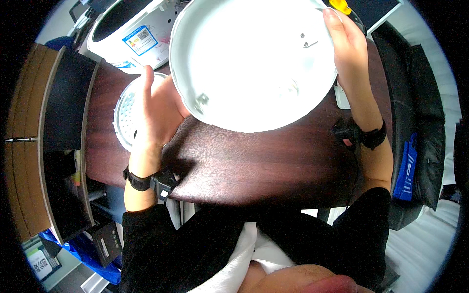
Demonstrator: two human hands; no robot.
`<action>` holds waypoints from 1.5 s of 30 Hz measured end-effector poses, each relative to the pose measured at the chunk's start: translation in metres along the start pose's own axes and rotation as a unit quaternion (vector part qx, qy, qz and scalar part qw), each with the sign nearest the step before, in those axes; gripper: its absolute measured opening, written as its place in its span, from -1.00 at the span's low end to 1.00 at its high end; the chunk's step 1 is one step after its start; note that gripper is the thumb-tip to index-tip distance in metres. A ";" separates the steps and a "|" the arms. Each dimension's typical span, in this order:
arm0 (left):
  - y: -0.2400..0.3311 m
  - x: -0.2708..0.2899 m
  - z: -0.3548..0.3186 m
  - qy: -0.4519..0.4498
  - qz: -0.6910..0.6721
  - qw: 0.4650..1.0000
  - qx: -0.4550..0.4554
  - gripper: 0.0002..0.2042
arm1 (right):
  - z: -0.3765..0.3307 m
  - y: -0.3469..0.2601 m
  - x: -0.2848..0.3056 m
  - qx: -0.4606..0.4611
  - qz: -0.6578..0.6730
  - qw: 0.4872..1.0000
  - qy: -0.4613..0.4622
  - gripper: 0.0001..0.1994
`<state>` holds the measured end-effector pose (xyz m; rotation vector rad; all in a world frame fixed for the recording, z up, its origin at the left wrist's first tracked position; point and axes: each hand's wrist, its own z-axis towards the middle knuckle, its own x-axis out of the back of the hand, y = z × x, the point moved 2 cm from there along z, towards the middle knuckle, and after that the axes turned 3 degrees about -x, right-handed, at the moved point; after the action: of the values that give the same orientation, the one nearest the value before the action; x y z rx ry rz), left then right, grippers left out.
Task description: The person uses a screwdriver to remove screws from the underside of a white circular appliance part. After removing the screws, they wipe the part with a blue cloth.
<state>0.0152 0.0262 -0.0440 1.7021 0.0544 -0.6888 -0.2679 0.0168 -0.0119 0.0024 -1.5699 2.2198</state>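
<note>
A large, shallow, white round cover [244,68] with a raised rim is held up over the table, tilted, its inside glaring bright. Small metal fittings show on its inner face. My right hand [349,51] grips its right rim, thumb on the edge and fingers partly hidden behind. Close by the lower left rim is my left hand [163,107], its thumb stretched upward and apart; the other fingers are partly hidden, and whether they touch the cover I cannot tell. Behind my left hand lies a white perforated round tray [126,113].
A white tub-shaped appliance [163,51] with a blue-edged label stands at the back left of the dark wood table [254,166]. Something yellow [340,6] is at the back right. Shelving [68,102] borders the left side; a black padded seat [422,122] stands at right.
</note>
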 end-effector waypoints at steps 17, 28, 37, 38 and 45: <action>-0.030 0.056 -0.017 -0.229 -0.269 0.935 -0.008 0.16 | 0.018 -0.054 -0.043 0.114 -0.046 0.958 -0.260 -0.87; -0.024 0.034 -0.013 -0.064 -0.026 0.997 -0.024 -0.10 | 0.008 -0.072 -0.075 -0.016 -0.106 0.935 -0.339 -0.83; -0.004 0.043 -0.011 -0.050 0.088 0.993 -0.068 -0.15 | 0.001 0.001 -0.020 0.113 -0.216 0.915 -0.322 -0.71; -0.002 0.047 -0.012 -0.046 0.101 0.991 -0.073 -0.16 | -0.009 0.007 -0.014 0.096 -0.266 0.894 -0.347 -0.73; 0.004 0.046 -0.013 -0.006 0.137 0.988 -0.067 -0.28 | -0.066 0.030 -0.008 0.160 -0.408 0.804 -0.401 -0.62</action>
<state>0.0598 0.0220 -0.0611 1.5402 -0.1377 -0.4790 -0.2552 0.0655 -0.0647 1.5780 -1.1071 1.7430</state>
